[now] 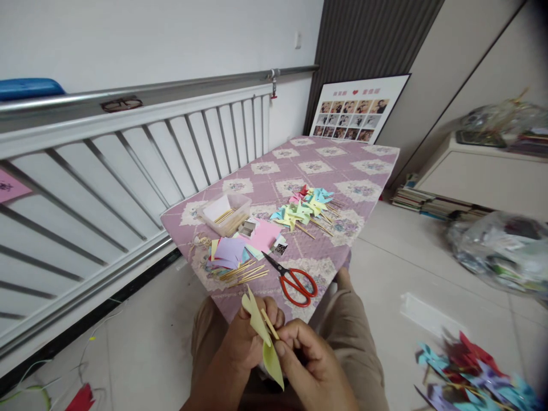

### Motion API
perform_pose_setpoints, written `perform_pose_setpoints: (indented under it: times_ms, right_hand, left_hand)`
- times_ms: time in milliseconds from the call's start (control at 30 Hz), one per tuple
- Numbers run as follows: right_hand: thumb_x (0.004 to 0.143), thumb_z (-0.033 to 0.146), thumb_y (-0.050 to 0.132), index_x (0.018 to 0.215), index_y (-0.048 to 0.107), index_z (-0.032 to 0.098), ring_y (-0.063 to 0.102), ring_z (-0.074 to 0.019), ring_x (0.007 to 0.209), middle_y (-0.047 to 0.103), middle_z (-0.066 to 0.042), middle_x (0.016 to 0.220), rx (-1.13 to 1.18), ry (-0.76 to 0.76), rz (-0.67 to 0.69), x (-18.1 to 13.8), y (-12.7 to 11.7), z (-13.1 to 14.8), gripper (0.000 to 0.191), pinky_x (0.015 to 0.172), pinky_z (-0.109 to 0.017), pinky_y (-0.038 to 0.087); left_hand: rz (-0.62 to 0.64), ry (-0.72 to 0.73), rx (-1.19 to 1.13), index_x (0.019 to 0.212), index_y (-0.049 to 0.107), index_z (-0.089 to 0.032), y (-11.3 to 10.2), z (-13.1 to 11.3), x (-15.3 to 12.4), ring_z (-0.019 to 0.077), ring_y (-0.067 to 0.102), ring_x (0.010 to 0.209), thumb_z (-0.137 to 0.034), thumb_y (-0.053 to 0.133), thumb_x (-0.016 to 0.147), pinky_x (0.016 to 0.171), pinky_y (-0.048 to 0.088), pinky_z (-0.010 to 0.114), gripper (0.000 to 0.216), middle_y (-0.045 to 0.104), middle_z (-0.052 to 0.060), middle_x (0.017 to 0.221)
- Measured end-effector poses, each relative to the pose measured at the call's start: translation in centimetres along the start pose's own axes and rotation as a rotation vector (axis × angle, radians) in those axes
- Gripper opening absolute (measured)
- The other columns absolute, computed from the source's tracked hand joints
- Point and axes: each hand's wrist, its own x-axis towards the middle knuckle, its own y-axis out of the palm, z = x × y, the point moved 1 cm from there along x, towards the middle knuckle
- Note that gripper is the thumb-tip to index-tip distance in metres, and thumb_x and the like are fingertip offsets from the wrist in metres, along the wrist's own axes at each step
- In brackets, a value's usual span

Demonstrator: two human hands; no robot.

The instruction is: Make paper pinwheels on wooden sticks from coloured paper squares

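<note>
My left hand (246, 337) and my right hand (306, 357) are together over my lap, both closed on a folded yellow paper pinwheel (262, 331). A thin wooden stick (269, 323) lies against the paper between my fingers. Just beyond my hands stands a low table with a purple patterned cloth (299, 165). Red-handled scissors (295, 282) lie at its near edge. Beside them lie loose wooden sticks (246, 273) and a stack of coloured paper squares (244, 248).
Finished pinwheels (308, 208) lie mid-table, and a clear plastic box (225, 214) holds sticks. A white radiator (128, 165) runs along the left. More pinwheels (466, 374) lie on the floor at right, beside plastic bags (500, 251), books (428, 202) and a framed photo board (357, 111).
</note>
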Motion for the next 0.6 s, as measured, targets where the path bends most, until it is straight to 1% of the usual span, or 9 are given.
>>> perform_pose_setpoints:
  times_ms: [233, 333, 467, 533, 600]
  right_hand:
    - [0.089, 0.014, 0.048, 0.079, 0.052, 0.021, 0.052, -0.0099, 0.053, 0.053, 0.005, 0.063, -0.347, -0.343, -0.084, -0.4, -0.1, -0.2, 0.013, 0.052, -0.019, 0.041]
    - [0.088, 0.012, 0.048, 0.08, 0.053, 0.021, 0.055, -0.0108, 0.054, 0.057, 0.003, 0.064, -0.421, -0.432, -0.105, -0.4, -0.2, -0.4, 0.013, 0.053, -0.02, 0.043]
    - [0.086, 0.012, 0.05, 0.082, 0.054, 0.021, 0.057, -0.0118, 0.056, 0.06, 0.002, 0.066, -0.408, -0.42, -0.091, -0.3, -0.8, -0.6, 0.011, 0.054, -0.02, 0.043]
    - [0.085, 0.014, 0.052, 0.08, 0.055, 0.021, 0.055, -0.0119, 0.056, 0.059, 0.003, 0.065, -0.349, -0.346, -0.067, 0.0, -1.1, -0.7, 0.009, 0.054, -0.02, 0.042]
    - [0.085, 0.018, 0.052, 0.075, 0.054, 0.021, 0.052, -0.012, 0.055, 0.056, 0.004, 0.063, -0.24, -0.211, -0.061, 0.5, -1.2, -1.0, 0.011, 0.053, -0.021, 0.041]
  left_hand:
    - [-0.008, -0.008, -0.046, 0.054, 0.047, -0.016, 0.1, -0.1, 0.1, 0.0099, 0.048, 0.058, -0.025, 0.074, 0.071, 0.059, 0.037, 0.024, 0.033, 0.046, -0.003, 0.059]
    - [-0.033, -0.013, -0.018, 0.053, 0.046, -0.016, 0.4, -0.1, 0.1, 0.01, 0.049, 0.058, -0.026, 0.075, 0.07, 0.061, 0.038, 0.025, 0.035, 0.047, -0.003, 0.059]
    - [-0.093, 0.004, 0.025, 0.056, 0.051, -0.017, 0.9, -0.2, -0.1, 0.0122, 0.052, 0.062, -0.027, 0.079, 0.065, 0.063, 0.04, 0.027, 0.031, 0.05, -0.003, 0.059]
    - [-0.171, -0.012, 0.069, 0.061, 0.057, -0.017, 1.2, -0.2, -0.1, 0.0127, 0.054, 0.064, -0.027, 0.081, 0.062, 0.064, 0.041, 0.026, 0.026, 0.055, -0.003, 0.062]
    - [-0.285, -0.001, 0.127, 0.071, 0.063, -0.018, 1.4, 0.1, -0.1, 0.0131, 0.057, 0.068, -0.026, 0.081, 0.061, 0.067, 0.042, 0.026, 0.021, 0.06, -0.002, 0.068]
